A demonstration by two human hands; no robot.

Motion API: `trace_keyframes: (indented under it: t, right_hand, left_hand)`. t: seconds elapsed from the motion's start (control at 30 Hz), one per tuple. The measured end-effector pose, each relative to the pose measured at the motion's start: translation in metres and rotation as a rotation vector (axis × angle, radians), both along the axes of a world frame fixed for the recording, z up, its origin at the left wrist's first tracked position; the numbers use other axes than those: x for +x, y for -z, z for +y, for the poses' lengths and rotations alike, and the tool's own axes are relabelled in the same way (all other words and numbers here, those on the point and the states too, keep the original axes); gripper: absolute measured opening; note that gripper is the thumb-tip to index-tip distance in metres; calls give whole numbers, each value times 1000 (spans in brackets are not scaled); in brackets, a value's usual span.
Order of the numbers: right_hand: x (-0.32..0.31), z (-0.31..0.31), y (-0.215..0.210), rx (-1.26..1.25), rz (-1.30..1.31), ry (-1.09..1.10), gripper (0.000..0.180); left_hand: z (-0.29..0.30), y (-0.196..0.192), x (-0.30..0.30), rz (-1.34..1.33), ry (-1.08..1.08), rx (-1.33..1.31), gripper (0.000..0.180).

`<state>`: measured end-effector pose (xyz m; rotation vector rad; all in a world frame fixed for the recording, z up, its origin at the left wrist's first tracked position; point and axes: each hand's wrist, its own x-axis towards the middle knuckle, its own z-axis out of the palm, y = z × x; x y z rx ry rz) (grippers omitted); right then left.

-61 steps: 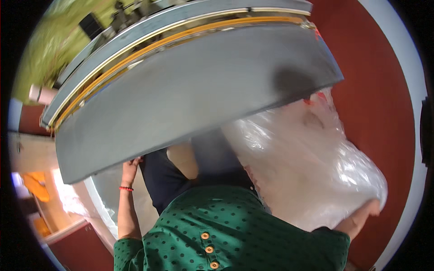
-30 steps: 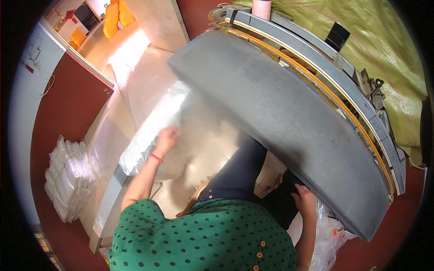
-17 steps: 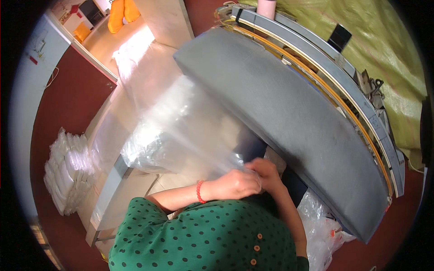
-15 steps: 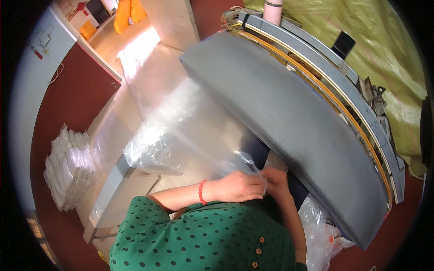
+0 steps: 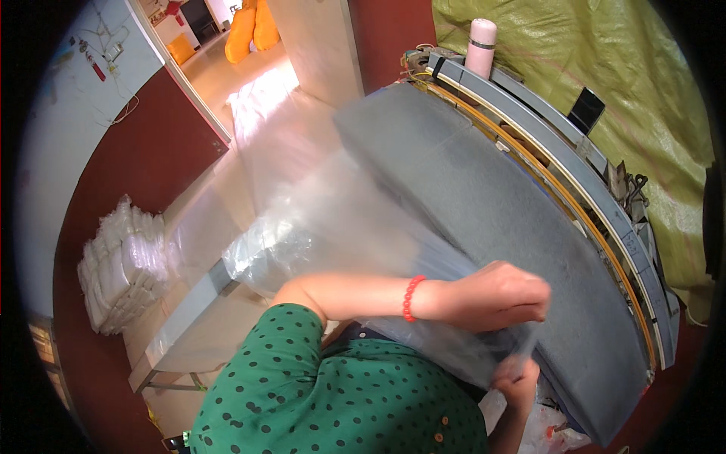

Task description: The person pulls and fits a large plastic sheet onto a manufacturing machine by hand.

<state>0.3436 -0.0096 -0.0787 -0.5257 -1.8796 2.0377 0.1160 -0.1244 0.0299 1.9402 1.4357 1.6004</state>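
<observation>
My left hand (image 5: 499, 293), with a red bead bracelet on its wrist, reaches across my body and grips a large clear plastic sheet (image 5: 355, 219). The sheet stretches from my hands back to the left over a heap of clear plastic (image 5: 265, 253). My right hand (image 5: 520, 374) sits just below the left and pinches the same sheet at its lower edge. Both hands are at the near edge of the long grey felt-topped machine bed (image 5: 484, 204). The motion is blurred.
A stack of folded clear bags (image 5: 121, 265) lies on the red floor at the left. A low metal bench (image 5: 189, 310) stands beside me. A pink flask (image 5: 481, 47) and a dark phone (image 5: 586, 110) rest on the machine's far rail. More plastic (image 5: 529, 424) lies by my right.
I turned from the right-hand pile to the left side, took hold of a clear sheet with my left hand, then drew it across to the machine bed, where both hands now grip it.
</observation>
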Motion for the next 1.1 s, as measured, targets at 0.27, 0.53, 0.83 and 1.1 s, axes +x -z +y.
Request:
trace_keyframes:
  t: [0.27, 0.53, 0.83, 1.1]
  right_hand:
    - [213, 124, -21, 1007, -589, 584, 15]
    - [432, 199, -62, 1372, -35, 1386, 18]
    - [250, 190, -32, 948, -743, 721, 4]
    - [212, 188, -78, 445, -662, 406, 20]
  left_hand:
    - [10, -30, -12, 100, 239, -310, 21]
    - [-62, 105, -165, 455, 139, -803, 22]
    - [-80, -33, -361, 602, -1498, 131, 12]
    - [-8, 130, -320, 462, -918, -699, 55]
